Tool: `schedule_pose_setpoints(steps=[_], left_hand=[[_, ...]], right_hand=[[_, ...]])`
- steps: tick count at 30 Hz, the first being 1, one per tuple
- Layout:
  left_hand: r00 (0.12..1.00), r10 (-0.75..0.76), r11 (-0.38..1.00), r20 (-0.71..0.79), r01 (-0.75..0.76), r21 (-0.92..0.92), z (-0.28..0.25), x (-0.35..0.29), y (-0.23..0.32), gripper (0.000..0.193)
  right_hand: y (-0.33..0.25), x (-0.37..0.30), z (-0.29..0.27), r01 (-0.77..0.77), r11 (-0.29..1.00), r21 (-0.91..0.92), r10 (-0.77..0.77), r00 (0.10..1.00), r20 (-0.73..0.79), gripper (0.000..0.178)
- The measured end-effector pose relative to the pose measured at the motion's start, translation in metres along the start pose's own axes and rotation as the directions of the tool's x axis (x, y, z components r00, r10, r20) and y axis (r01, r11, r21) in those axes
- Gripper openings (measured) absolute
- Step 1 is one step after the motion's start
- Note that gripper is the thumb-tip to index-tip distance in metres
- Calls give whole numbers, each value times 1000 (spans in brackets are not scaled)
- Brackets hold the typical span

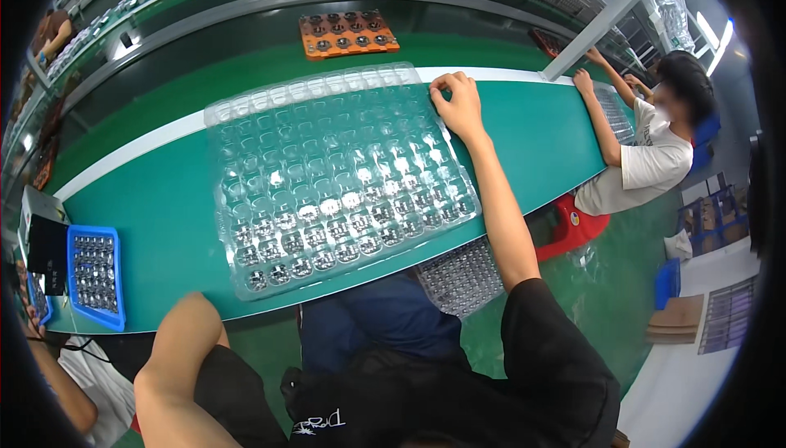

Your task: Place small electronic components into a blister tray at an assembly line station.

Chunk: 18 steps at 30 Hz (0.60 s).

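Right hand at the far corner of a clear blister tray

Head view: the right hand rests at the tray's 1 o'clock corner, fingers curled and pinching its edge. The clear blister tray lies mid-picture on the green bench, its near rows filled with small parts. A blue tray sits at 8 o'clock, an orange tray at 12. The left hand is out of sight.

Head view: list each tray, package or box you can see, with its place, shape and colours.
Clear plastic blister tray: centre of green bench, rectangular, right hand on its far corner.
Blue rectangular tray: bench's left end, small parts inside.
Orange rectangular tray: on dark conveyor beyond.
Brown cardboard stack: floor, right.
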<state>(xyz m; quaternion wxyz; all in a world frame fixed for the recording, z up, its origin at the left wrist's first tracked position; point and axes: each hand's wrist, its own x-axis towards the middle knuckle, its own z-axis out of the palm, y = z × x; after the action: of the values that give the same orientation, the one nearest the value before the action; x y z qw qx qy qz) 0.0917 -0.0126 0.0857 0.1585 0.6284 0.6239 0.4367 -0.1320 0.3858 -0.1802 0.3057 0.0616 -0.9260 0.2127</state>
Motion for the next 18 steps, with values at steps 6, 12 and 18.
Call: schedule_pose_setpoints(steps=[6, 12, 18], left_hand=[[973, 217, 975, 72, -221, 40, -7, 1, -18, 20], [969, 186, 977, 162, -201, 77, -11, 2, -18, 20], [966, 106, 979, 236, -143, 146, -16, 7, -7, 19]], right_hand=[[-1, 2, -1, 4, 1000, -3, -4, 1000, -2, 9], [3, 1, -4, 14, 999, -33, -15, 1000, -21, 9], [-6, -2, 6, -14, 1000, 21, 14, 1000, -1, 9]])
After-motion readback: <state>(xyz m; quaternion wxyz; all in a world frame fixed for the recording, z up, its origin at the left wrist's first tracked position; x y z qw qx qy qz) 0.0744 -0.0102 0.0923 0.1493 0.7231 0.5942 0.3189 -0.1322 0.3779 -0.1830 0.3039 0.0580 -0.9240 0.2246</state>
